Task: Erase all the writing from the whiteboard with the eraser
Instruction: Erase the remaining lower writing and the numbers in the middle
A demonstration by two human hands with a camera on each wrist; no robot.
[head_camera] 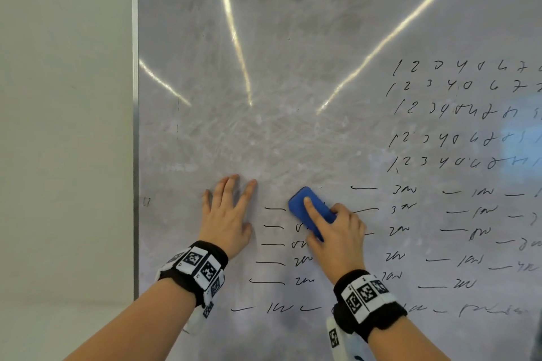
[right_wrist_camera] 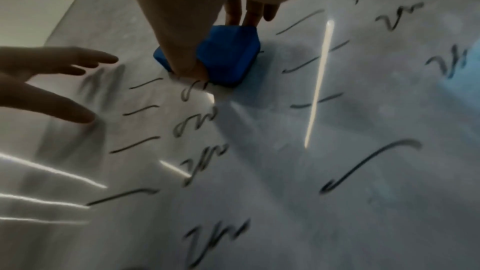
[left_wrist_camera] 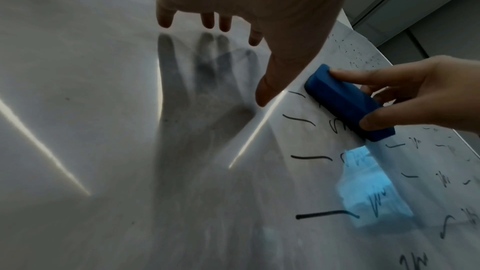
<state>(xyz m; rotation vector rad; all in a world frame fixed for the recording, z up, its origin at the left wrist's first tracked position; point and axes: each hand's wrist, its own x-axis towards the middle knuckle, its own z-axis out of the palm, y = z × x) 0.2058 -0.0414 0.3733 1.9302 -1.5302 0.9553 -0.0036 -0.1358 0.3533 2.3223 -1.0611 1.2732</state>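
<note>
The right hand [head_camera: 337, 231] clamps its grip on the blue eraser [head_camera: 311, 211], pressed to the whiteboard [head_camera: 293, 126] over the writing [head_camera: 457, 138], while the left hand [head_camera: 225, 214] lies flat, fingers apart, just beside it.

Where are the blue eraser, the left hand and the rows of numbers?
blue eraser [head_camera: 302, 199]: head view, its upper end.
left hand [head_camera: 225, 220]: head view, its back.
rows of numbers [head_camera: 460, 110]: head view, middle of the third row.

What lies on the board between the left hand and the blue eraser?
Short black marker dashes on the whiteboard, between left hand and blue block eraser; head view.
</note>
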